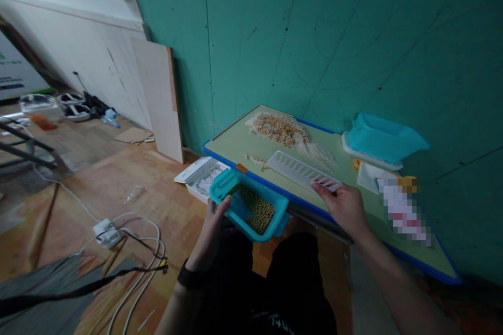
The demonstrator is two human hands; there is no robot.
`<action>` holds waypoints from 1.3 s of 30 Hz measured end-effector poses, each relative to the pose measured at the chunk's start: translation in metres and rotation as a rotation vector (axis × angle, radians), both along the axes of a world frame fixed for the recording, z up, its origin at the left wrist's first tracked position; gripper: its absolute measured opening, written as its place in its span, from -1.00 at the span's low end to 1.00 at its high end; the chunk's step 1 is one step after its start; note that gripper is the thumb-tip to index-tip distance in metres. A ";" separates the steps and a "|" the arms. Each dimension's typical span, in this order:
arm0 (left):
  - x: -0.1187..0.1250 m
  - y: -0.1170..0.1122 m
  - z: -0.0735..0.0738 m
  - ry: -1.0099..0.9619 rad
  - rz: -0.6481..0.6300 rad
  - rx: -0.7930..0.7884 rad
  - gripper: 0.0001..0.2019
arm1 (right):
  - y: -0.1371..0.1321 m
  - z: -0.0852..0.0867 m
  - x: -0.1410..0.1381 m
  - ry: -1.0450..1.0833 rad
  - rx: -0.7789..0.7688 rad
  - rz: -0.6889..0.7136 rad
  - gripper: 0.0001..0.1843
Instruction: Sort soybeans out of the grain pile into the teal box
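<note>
left hand (215,215) curled on the rim of a blue tub (236,224), likely its stiffest hold, beside the bench (228,145), right hand (346,207) pinching one end of a light-looking slotted strip (283,166) over the bench

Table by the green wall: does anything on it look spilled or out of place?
Yes: tan beans and pale grains lie heaped loose on the table, with a stray scatter beside the white slotted strip. It looks odd because no container holds them; whether they were poured deliberately, I can't tell.
</note>
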State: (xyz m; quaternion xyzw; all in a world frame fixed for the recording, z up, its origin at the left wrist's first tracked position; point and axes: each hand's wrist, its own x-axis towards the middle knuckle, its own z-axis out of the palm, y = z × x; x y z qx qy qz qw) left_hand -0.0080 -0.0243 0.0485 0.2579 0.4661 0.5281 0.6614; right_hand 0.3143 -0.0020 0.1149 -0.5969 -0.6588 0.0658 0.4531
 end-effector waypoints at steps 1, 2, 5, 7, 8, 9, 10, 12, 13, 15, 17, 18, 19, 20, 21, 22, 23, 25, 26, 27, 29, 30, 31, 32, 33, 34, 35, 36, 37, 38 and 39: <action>0.000 0.000 0.000 0.001 0.001 0.006 -0.09 | 0.000 0.000 -0.001 0.002 -0.002 0.001 -0.50; 0.000 0.000 0.000 0.005 0.003 0.011 -0.08 | 0.000 0.000 -0.001 0.003 -0.005 0.000 -0.50; -0.001 0.001 -0.001 0.024 0.004 0.008 -0.09 | 0.000 0.001 -0.002 0.007 -0.006 -0.010 -0.49; -0.001 0.001 -0.003 0.034 -0.007 0.002 -0.11 | 0.000 0.001 -0.001 0.014 0.002 -0.017 -0.49; -0.002 0.001 -0.003 0.037 -0.013 0.001 -0.11 | 0.000 0.001 -0.001 0.016 0.003 -0.018 -0.50; -0.001 0.001 -0.004 0.038 -0.017 0.000 -0.11 | 0.000 0.001 0.000 0.015 0.004 -0.018 -0.50; -0.001 0.001 -0.004 0.039 -0.018 0.000 -0.10 | 0.000 0.001 0.001 0.012 0.002 -0.018 -0.51; -0.001 0.001 -0.004 0.035 -0.017 -0.004 -0.09 | -0.001 0.001 0.001 0.004 -0.008 -0.016 -0.52; 0.000 0.001 -0.004 0.030 -0.013 -0.005 -0.09 | -0.001 0.001 0.002 0.001 -0.012 -0.015 -0.53; 0.000 0.001 -0.002 0.024 -0.007 -0.002 -0.10 | -0.002 0.000 0.001 -0.001 -0.021 -0.009 -0.53; 0.001 0.000 0.000 0.012 -0.012 0.005 -0.11 | -0.002 0.001 -0.001 0.003 -0.028 -0.004 -0.53; 0.001 -0.001 0.001 0.005 -0.017 0.006 -0.11 | -0.002 0.001 -0.001 0.004 -0.030 -0.001 -0.52; 0.001 -0.001 0.003 -0.003 -0.022 0.002 -0.11 | -0.002 0.002 -0.002 0.006 -0.030 0.003 -0.51; 0.001 -0.001 0.003 -0.009 -0.025 -0.002 -0.11 | -0.001 0.002 -0.003 0.008 -0.028 0.007 -0.50; 0.001 -0.002 0.004 -0.011 -0.025 -0.003 -0.10 | -0.001 0.003 -0.004 0.011 -0.024 0.013 -0.50; 0.001 -0.002 0.004 -0.007 -0.025 -0.002 -0.09 | 0.000 0.003 -0.004 0.016 -0.019 0.016 -0.49; 0.001 -0.002 0.004 0.001 -0.025 0.003 -0.09 | 0.001 0.003 -0.005 0.022 -0.014 0.017 -0.48; 0.001 -0.002 0.003 0.015 -0.023 0.019 -0.09 | 0.003 0.003 -0.006 0.034 -0.014 0.016 -0.46; 0.000 -0.001 0.002 0.023 -0.022 0.023 -0.09 | 0.003 0.003 -0.006 0.037 -0.020 0.014 -0.45; 0.000 0.000 0.001 0.031 -0.020 0.022 -0.09 | 0.004 0.003 -0.006 0.039 -0.028 0.015 -0.45; 0.000 0.003 -0.002 0.048 -0.020 0.009 -0.09 | 0.004 0.004 -0.006 0.043 -0.043 0.025 -0.46; 0.000 0.004 -0.003 0.061 -0.021 -0.012 -0.09 | 0.004 0.004 -0.006 0.046 -0.046 0.028 -0.48; 0.000 0.006 -0.005 0.071 -0.023 -0.038 -0.08 | 0.005 0.005 -0.006 0.048 -0.049 0.029 -0.48; 0.000 0.007 -0.006 0.078 -0.022 -0.069 -0.08 | 0.005 0.005 -0.007 0.047 -0.050 0.029 -0.49; 0.000 0.009 -0.008 0.075 -0.020 -0.094 -0.08 | 0.006 0.006 -0.007 0.046 -0.051 0.027 -0.49; 0.000 0.010 -0.009 0.063 -0.019 -0.101 -0.08 | 0.006 0.006 -0.007 0.045 -0.053 0.027 -0.49; 0.000 0.011 -0.011 0.052 -0.018 -0.098 -0.09 | 0.007 0.007 -0.008 0.047 -0.054 0.030 -0.49; -0.001 0.012 -0.013 0.044 -0.018 -0.086 -0.09 | 0.008 0.007 -0.008 0.050 -0.055 0.035 -0.50; -0.001 0.013 -0.014 0.044 -0.018 -0.076 -0.09 | 0.008 0.007 -0.009 0.053 -0.055 0.041 -0.50; -0.002 0.014 -0.016 0.054 -0.018 -0.075 -0.08 | 0.009 0.008 -0.010 0.056 -0.055 0.047 -0.50; -0.003 0.015 -0.017 0.069 -0.017 -0.084 -0.07 | 0.009 0.008 -0.011 0.056 -0.055 0.051 -0.51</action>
